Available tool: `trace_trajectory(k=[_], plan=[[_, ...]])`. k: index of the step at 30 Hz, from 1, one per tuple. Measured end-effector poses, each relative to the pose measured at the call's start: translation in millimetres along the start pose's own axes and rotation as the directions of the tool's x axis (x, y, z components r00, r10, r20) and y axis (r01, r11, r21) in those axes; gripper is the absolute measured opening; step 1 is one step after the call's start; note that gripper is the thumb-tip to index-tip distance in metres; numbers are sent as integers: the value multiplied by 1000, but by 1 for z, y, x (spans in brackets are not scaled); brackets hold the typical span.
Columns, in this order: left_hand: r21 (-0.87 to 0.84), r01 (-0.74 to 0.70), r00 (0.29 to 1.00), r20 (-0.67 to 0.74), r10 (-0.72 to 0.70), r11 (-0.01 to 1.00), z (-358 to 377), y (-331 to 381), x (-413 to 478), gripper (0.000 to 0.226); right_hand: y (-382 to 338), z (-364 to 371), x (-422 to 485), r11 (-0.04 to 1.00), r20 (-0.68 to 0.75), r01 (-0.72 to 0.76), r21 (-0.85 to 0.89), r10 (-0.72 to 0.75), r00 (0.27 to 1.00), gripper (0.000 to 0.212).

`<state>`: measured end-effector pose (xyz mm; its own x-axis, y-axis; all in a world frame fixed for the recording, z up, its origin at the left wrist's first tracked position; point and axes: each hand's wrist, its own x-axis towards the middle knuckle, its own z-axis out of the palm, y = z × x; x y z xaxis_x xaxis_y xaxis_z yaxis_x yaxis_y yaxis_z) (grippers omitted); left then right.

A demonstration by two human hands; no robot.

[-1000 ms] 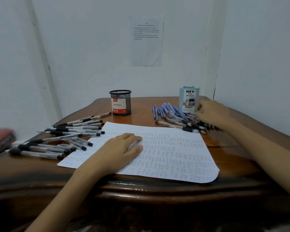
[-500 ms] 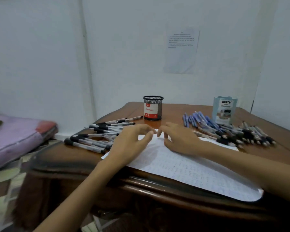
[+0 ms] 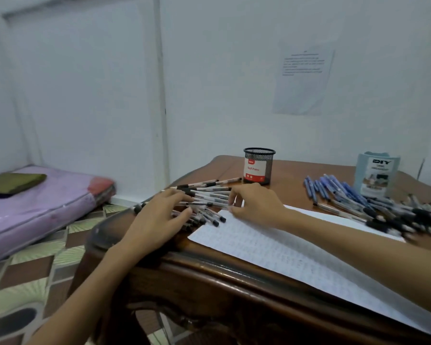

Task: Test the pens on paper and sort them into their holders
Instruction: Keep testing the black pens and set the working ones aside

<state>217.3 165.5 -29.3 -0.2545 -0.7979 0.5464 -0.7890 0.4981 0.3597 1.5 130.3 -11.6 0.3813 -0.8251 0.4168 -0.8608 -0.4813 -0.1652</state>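
A pile of black-capped pens [image 3: 210,192] lies at the table's left end. My left hand [image 3: 157,216] rests flat on the pile's near side with its fingers spread over the pens. My right hand [image 3: 255,202] comes from the right, its bent fingertips touching the pile's right edge where it meets the written-on paper [image 3: 271,247]. A black mesh holder [image 3: 259,165] stands behind the pile. A light blue holder [image 3: 376,175] stands at the back right, with blue pens [image 3: 331,188] beside it and more black-capped pens [image 3: 398,215] in front.
The wooden table [image 3: 209,272] has a thick carved front edge. To the left, a purple mattress [image 3: 35,210] lies on the patterned floor. A printed sheet [image 3: 304,78] hangs on the white wall behind.
My view has swung left. Both hands have moved from the paper onto the left pile of black-capped pens; a second ago my right hand was at the right pile.
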Motion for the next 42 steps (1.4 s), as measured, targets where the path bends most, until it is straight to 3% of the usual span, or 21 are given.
trace_trajectory(k=[4,8,11,14,20,24,27,30,32,35,39,42], plan=[[-22,-6,1000,7,6,1000,1,6,4,27,7,-12,-3,975,40,-109,194,104,994,15],[-35,-44,999,31,45,998,7,18,12,26,24,-40,-19,854,13,-230,467,254,967,9],[-26,-89,994,69,91,996,14,31,21,25,45,-64,-37,642,-43,-292,709,453,890,8],[-19,-148,982,117,149,989,23,51,34,28,70,-88,-58,436,-97,-228,871,607,789,19],[-45,-345,866,370,336,938,49,92,72,30,114,-104,-89,332,-80,-277,902,757,649,25],[-60,-382,780,514,357,922,69,108,90,40,128,-105,-94,283,25,-319,905,711,702,3],[-89,-402,697,615,368,911,82,116,94,50,133,-101,-95,337,-19,-291,895,683,730,21],[-119,-445,613,682,399,888,95,123,94,54,139,-93,-97,379,-57,-303,874,699,713,22],[-153,-452,592,685,425,878,102,124,93,58,144,-93,-100,364,-50,-307,880,712,701,19],[-150,-428,556,734,391,891,107,125,93,85,151,-98,-103,331,-57,-265,906,715,697,18],[-181,-381,540,753,377,907,110,122,93,67,148,-101,-104,335,-63,-248,909,698,713,30],[-196,-370,545,746,383,908,109,122,92,71,137,-102,-104,293,21,-281,914,657,753,51]])
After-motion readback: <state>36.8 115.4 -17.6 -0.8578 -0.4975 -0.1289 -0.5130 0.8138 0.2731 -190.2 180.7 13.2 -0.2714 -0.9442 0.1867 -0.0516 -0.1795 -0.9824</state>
